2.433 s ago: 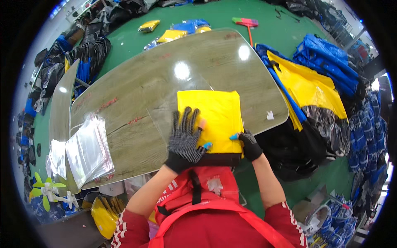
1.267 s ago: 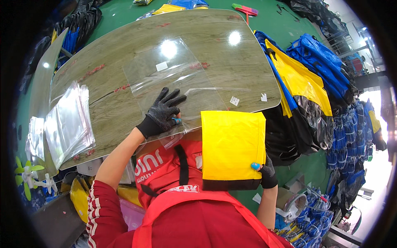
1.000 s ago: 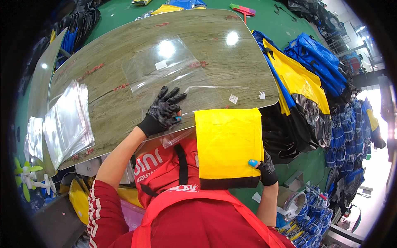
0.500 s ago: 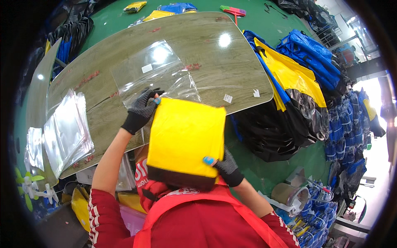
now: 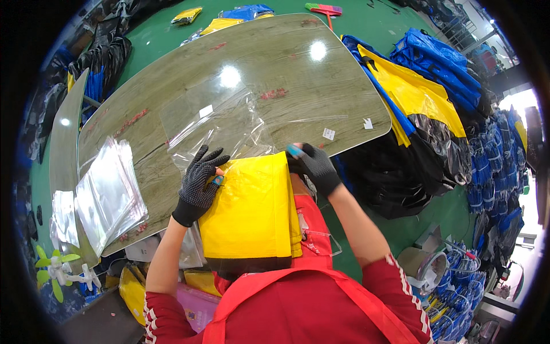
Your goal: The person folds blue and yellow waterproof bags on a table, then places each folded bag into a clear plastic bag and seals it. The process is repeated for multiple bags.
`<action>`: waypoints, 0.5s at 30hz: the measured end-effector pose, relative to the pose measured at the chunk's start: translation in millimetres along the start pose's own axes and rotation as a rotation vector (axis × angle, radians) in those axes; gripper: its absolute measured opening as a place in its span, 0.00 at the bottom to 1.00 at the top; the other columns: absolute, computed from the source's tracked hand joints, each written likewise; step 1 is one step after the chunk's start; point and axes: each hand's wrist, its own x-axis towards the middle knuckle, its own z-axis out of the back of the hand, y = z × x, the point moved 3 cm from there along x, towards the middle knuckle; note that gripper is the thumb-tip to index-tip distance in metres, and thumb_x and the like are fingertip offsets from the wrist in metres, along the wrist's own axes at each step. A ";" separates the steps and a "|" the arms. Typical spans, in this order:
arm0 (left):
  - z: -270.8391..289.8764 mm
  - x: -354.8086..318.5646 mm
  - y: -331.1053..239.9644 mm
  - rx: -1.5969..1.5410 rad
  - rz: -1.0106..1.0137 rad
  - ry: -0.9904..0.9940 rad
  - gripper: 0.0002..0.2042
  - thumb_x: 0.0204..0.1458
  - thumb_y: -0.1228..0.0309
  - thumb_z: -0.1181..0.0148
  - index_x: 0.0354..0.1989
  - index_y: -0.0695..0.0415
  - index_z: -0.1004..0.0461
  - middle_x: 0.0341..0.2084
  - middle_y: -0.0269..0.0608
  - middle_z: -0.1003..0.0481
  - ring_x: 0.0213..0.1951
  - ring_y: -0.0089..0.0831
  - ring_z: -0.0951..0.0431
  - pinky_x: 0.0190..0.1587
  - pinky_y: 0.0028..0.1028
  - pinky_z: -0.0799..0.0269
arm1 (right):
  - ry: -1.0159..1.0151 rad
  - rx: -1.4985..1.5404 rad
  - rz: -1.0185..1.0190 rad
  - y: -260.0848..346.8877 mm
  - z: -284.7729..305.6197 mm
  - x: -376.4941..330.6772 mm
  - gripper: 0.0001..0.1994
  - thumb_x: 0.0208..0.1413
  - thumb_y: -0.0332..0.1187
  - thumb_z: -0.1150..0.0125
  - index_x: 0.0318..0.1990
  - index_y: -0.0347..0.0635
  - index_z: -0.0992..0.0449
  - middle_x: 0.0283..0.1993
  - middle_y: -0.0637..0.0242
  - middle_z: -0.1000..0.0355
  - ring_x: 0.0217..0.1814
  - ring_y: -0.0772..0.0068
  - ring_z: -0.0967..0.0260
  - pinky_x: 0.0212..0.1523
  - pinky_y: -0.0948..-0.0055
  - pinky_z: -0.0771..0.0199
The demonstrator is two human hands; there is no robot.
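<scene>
Both gloved hands, left hand (image 5: 199,184) and right hand (image 5: 314,165), pinch the folded yellow garment (image 5: 252,209) at frame centre, now raised to the clear bag's (image 5: 215,123) mouth (it lay flat earlier), ready for sliding in.

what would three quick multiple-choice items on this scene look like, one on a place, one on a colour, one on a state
1. Where does the stack of clear plastic bags lie?
A. at the left end of the wood-grain table
B. on the green floor
C. on the dark heap at the right

2. What colour is the folded plastic-coated garment between the hands?
A. blue
B. yellow
C. white

3. How are the two hands in black dotted gloves placed?
A. both flat on the table
B. both hanging free
C. left hand and right hand each at a top corner of the garment

Answers: 1 A, the stack rests on the table's left end; 2 B, its surface is plainly yellow; 3 C, each grip meets a top corner.
</scene>
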 end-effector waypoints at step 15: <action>-11.2 -33.8 -5.4 0.220 0.190 -0.029 0.14 0.55 0.76 0.49 0.51 0.58 0.28 0.59 0.50 0.32 0.65 0.49 0.39 0.71 0.49 0.58 | 0.150 -0.539 -0.042 2.3 -5.1 24.3 0.19 0.60 0.49 0.42 0.42 0.38 0.25 0.30 0.70 0.28 0.29 0.80 0.31 0.30 0.78 0.30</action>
